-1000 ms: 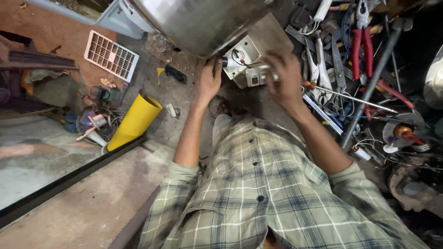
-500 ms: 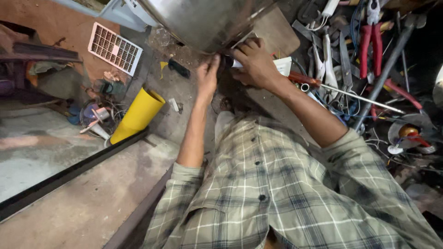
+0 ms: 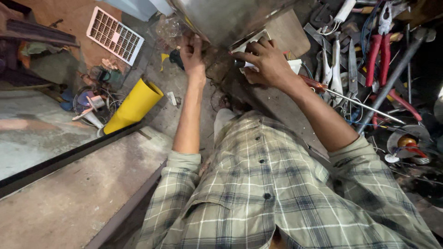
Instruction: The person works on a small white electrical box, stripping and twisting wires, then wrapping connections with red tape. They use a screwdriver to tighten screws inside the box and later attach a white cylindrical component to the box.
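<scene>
Steel casing sits on the cluttered floor ahead. Left hand presses curled fingers against its lower edge; right hand clasps a white fitting beneath it, beside red-handled pliers.

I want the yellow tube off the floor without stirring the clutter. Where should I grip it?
Grip the yellow tube around its middle, coming from the open-floor side on its right. It lies slanted with its open end uppermost; its lower end sits against wires and small parts.
</scene>
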The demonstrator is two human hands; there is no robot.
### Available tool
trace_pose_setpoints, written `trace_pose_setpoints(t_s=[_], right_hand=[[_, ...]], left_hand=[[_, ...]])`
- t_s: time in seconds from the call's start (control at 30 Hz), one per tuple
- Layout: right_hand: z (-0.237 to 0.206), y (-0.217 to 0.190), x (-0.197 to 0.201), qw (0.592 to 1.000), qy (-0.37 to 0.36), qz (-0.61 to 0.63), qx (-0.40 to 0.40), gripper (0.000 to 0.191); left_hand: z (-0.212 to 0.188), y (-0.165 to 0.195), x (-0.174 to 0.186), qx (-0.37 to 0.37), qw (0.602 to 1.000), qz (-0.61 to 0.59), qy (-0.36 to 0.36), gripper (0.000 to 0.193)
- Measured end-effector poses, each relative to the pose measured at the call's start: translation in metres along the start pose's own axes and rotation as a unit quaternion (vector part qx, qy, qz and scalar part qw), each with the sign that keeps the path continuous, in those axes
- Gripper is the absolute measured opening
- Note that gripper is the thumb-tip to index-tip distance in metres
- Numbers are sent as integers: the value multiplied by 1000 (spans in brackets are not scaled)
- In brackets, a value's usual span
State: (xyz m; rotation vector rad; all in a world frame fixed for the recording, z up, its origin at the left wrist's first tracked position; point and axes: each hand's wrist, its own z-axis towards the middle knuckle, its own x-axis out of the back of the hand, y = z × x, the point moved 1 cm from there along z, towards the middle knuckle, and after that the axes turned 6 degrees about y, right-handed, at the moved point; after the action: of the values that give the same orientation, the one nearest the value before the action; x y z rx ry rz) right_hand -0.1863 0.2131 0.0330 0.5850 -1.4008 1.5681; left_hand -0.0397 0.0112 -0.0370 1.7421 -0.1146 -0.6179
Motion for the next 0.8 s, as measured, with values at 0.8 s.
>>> trace_pose_setpoints(t_s=[0.8], right_hand=[[-12,-1,-17,984,53,-166,-38,50]], left_hand=[[-17,-34,-22,-73,940,327,-70,24]])
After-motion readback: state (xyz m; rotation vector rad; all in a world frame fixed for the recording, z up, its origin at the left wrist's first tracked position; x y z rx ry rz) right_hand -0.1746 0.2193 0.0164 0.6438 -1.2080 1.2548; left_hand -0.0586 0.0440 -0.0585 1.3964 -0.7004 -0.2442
